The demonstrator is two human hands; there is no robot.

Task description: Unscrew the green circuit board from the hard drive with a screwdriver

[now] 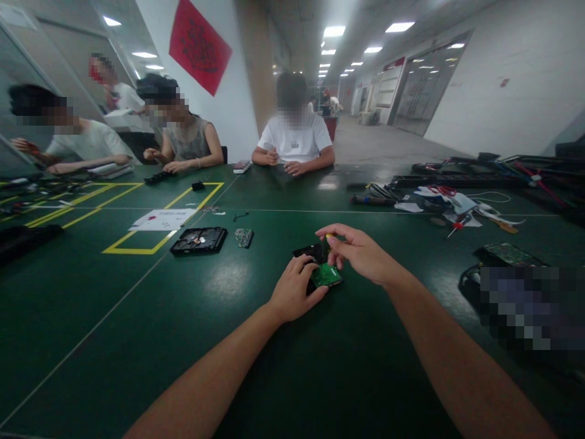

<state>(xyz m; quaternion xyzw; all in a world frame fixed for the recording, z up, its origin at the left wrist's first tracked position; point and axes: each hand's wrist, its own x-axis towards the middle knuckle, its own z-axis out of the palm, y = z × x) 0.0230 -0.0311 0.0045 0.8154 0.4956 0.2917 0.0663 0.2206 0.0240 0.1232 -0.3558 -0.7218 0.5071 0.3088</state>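
Observation:
My left hand [293, 289] is closed on a hard drive [311, 251] that lies on the green table, fingers over its left side and thumb along the near edge. A green circuit board [328, 276] shows on the drive's upper face. Above the board, my right hand [361, 251] pinches a small screwdriver [329, 237] between thumb and fingers. Only a bit of its yellow handle and a dark part below can be seen; its tip is not clear. Left of the drive lie a small loose circuit board [244, 238] and a black plastic casing [200, 241].
A white paper sheet [163, 219] lies within yellow tape at left. Cables and scraps [450, 201] with a red screwdriver [457, 225] are at right, near a dark device with a circuit board [509, 255]. A person in white [295, 143] sits opposite; others sit left.

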